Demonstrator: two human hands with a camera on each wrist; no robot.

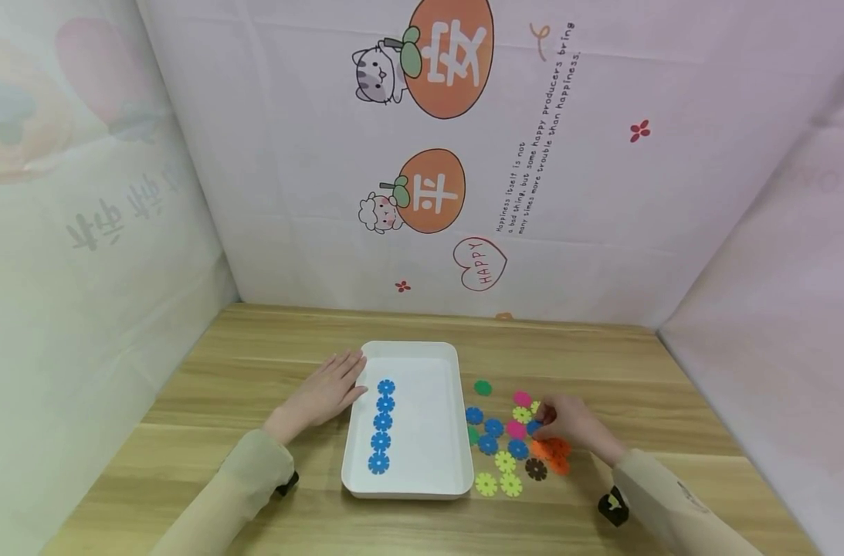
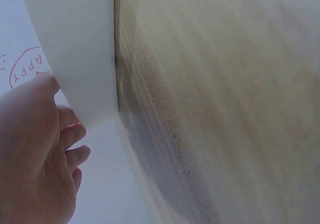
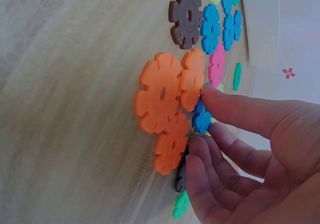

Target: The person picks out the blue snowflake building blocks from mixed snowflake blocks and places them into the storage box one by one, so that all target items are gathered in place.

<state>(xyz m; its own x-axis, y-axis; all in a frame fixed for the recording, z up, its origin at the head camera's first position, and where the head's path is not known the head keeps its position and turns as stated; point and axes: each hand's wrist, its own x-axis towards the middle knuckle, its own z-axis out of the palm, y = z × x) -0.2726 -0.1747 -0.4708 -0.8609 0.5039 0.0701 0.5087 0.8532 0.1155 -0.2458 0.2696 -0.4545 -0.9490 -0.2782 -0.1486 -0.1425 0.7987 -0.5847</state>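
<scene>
My left hand (image 1: 330,390) rests on the left rim of a white rectangular tray (image 1: 411,490), its fingers laid over the edge. Inside the tray, blue snowflake discs (image 1: 382,422) form a column along the left side. To the right of the tray, my right hand (image 1: 573,423) reaches down into loose snowflake discs. In the right wrist view, its thumb and index finger pinch a blue snowflake disc (image 3: 201,118), partly hidden by the fingers. Orange snowflake discs (image 3: 161,93) overlap right beside it, and a brown snowflake disc (image 3: 186,16) lies a little farther off.
Yellow discs (image 1: 510,485), pink discs (image 1: 516,429), more blue discs (image 1: 488,444) and a green disc (image 1: 483,388) lie scattered between the tray and my right hand. The wooden table (image 1: 283,510) is bounded by a printed white back wall (image 1: 574,262) and side walls.
</scene>
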